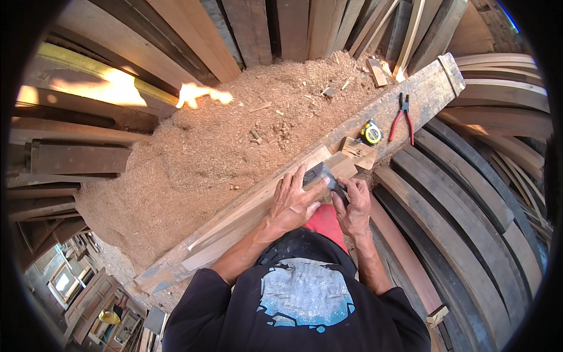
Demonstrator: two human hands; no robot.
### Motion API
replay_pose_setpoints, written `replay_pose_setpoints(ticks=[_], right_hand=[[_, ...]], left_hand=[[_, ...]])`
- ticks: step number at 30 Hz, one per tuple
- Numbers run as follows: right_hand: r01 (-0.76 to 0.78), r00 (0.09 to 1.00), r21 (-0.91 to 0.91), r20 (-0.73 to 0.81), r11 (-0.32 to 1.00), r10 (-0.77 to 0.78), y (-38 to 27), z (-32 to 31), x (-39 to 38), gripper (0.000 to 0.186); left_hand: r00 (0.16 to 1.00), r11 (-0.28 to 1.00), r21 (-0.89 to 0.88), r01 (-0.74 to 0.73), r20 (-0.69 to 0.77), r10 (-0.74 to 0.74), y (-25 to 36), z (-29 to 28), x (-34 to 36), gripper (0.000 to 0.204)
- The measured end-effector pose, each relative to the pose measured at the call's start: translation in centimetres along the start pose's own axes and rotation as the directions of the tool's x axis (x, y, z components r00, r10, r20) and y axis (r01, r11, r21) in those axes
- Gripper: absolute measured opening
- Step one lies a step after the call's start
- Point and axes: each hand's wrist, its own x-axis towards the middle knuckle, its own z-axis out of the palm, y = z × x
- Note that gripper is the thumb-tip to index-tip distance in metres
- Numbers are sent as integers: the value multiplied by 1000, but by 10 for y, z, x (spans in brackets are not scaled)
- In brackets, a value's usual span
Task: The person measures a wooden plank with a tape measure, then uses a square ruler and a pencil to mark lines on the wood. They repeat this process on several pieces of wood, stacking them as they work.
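Observation:
My left hand (290, 202) rests over a pale wooden board (231, 229), its fingers curled at the end of a dark grey metal tool (318, 174) and its thumb against it. My right hand (353, 208) grips the other end of the same tool, thumb and fingers bent round it. The board lies along a long, worn plank (434, 88). Just beyond the tool sit a small wooden block (359, 152), a yellow and black tape measure (370, 133) and red-handled pliers (396, 123) on that plank.
A broad heap of sawdust and shavings (205, 152) fills the middle behind the plank. Stacked timber boards (451, 217) surround it at the right, the back and the left (79, 158). Workshop clutter and a yellow object (110, 317) show at the lower left.

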Motion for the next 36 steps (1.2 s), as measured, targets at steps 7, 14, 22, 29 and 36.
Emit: replay_pose_setpoints(ticks=[7,14,22,29,36], right_hand=[[4,1000,-16,-16,1000,-4,6,1,6,39],[12,1000,-5,1,1000,-12,6,-1,7,40],[-10,1000,1,7,1000,10,5,-3,10,33],[-4,1000,-6,20,1000,4,5,-5,13,33],[-15,1000,0,12,1000,15,3,-3,13,31]], left_hand=[[1000,1000,16,-18,-6,18,4,5,12,77],[999,1000,4,-31,-24,31,4,4,14,75],[999,1000,1,-21,25,21,2,1,16,74],[999,1000,3,-16,29,16,6,-4,17,73],[1000,1000,-24,-7,28,8,4,-3,18,68]])
